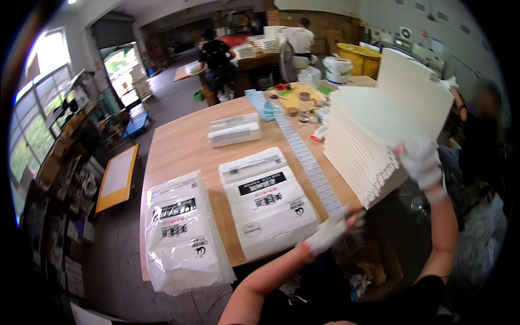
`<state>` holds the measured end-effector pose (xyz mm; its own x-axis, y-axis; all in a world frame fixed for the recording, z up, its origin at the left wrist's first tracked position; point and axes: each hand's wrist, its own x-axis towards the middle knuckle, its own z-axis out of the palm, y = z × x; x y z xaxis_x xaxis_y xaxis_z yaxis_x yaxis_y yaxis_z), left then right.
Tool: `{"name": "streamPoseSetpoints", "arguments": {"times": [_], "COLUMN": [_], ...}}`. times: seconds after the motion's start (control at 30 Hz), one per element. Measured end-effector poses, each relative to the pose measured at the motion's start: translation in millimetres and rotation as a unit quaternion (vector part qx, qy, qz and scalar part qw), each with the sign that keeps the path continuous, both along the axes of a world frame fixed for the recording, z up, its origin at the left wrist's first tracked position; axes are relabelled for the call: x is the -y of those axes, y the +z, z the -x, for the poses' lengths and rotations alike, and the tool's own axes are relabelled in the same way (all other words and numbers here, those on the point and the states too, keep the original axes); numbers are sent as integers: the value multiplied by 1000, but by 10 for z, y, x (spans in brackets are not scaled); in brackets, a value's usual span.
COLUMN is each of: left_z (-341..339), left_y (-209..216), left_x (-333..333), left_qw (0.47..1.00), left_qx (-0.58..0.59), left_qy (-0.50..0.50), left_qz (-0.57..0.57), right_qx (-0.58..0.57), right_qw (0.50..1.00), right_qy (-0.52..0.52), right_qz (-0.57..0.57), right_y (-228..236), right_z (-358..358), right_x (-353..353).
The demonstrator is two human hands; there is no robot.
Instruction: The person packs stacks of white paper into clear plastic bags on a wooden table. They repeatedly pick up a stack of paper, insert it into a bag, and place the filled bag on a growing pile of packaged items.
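Observation:
My right hand, in a white glove with bare fingertips, is at the near right edge of a tall stack of white paper sheets. Its fingers are blurred, so I cannot tell whether they grip a sheet. My left hand, gloved too, hovers by the table's front edge, near the end of a long strip of printed labels; motion smears its fingertips. Left of it lies a flat white printed paper bag. Farther left, a pack in clear plastic overhangs the table edge.
A white open box sits behind the bags. Tape rolls, scissors and a white bucket stand toward the back. A seated person is at the right. An open carton is below the table edge.

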<state>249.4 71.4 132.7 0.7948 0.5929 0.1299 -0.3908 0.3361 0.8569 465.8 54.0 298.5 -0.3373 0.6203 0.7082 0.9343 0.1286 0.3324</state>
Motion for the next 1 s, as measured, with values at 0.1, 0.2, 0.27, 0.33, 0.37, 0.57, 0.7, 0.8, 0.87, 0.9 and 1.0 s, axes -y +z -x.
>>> {"name": "streamPoseSetpoints", "arguments": {"times": [0.1,0.2,0.27,0.33,0.37,0.57,0.7,0.8,0.87,0.9,1.0], "left_z": [6,187,349,736,807,437,870,1195,1497,1503,1575], "left_y": [391,562,703,698,755,-419,-354,-1241,-1753,-1820,-1698], "left_x": [-221,-34,124,191,220,837,497,-21,-328,-436,-685], "left_qw": [943,977,985,989,969,643,819,554,551,579,696], "left_qx": [131,-4,25,-135,-223,-289,-276,-575,-539,-514,-547], "left_qy": [-65,10,-20,49,78,450,201,346,367,371,261], "left_qz": [299,214,170,38,-77,-548,-461,-493,-521,-513,-384], "right_qx": [3,-126,-352,-662,-766,-714,-692,-654,-615,-593,-538], "right_qw": [948,917,871,667,520,593,696,728,754,769,807], "right_qy": [234,182,70,71,175,286,24,85,66,56,64], "right_qz": [217,332,335,336,337,237,192,186,220,233,236], "right_y": [24,79,-35,-730,-1062,-2223,-2610,-2533,-2397,-2331,-2244], "right_z": [782,398,-267,-629,-617,1211,1160,960,905,866,874], "right_x": [308,560,860,597,672,840,806,746,851,901,1044]}}
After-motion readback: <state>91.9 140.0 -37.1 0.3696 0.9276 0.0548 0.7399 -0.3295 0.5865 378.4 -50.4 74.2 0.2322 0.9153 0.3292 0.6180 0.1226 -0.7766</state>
